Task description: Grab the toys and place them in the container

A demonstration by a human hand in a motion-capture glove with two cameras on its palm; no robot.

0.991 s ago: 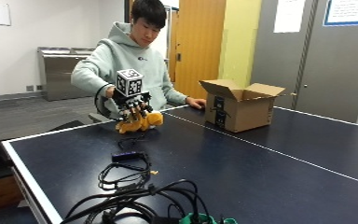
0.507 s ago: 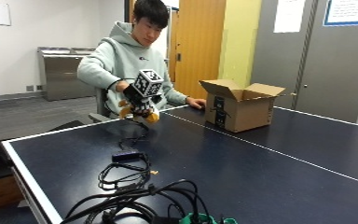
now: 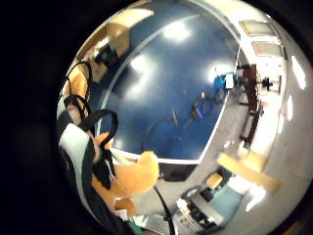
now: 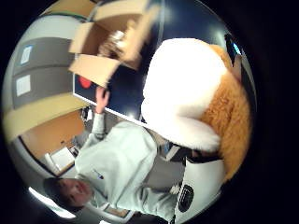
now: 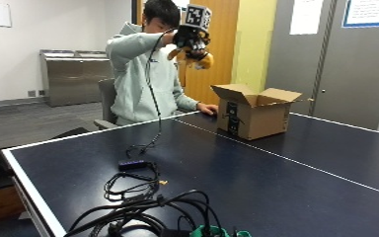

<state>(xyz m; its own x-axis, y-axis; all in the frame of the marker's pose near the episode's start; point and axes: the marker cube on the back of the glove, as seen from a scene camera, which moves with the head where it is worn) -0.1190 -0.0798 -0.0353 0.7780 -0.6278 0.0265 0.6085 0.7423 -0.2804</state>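
My gloved right hand (image 5: 189, 38) is raised to head height over the table's far side, gripping an orange and white plush toy (image 5: 199, 57). The plush toy (image 4: 196, 93) fills much of the thumb side palm view, and its orange limb (image 3: 129, 178) shows beside my strapped fingers (image 3: 80, 117) in the little finger side view. An open cardboard box (image 5: 255, 111) stands on the dark blue table (image 5: 294, 177), lower and to the right of the hand. In the thumb side view something pale lies inside the box (image 4: 114, 35). My bare left hand (image 5: 208, 109) rests on the table next to the box.
A tangle of black cables (image 5: 140, 197) with a small black device (image 5: 132, 164) lies on the table's near left part. A white centre line (image 5: 294, 163) crosses the table. A grey chair (image 5: 105, 101) stands behind the person.
The right hand has lifted the plush toy from just above the table up to head height and moved it towards the box.
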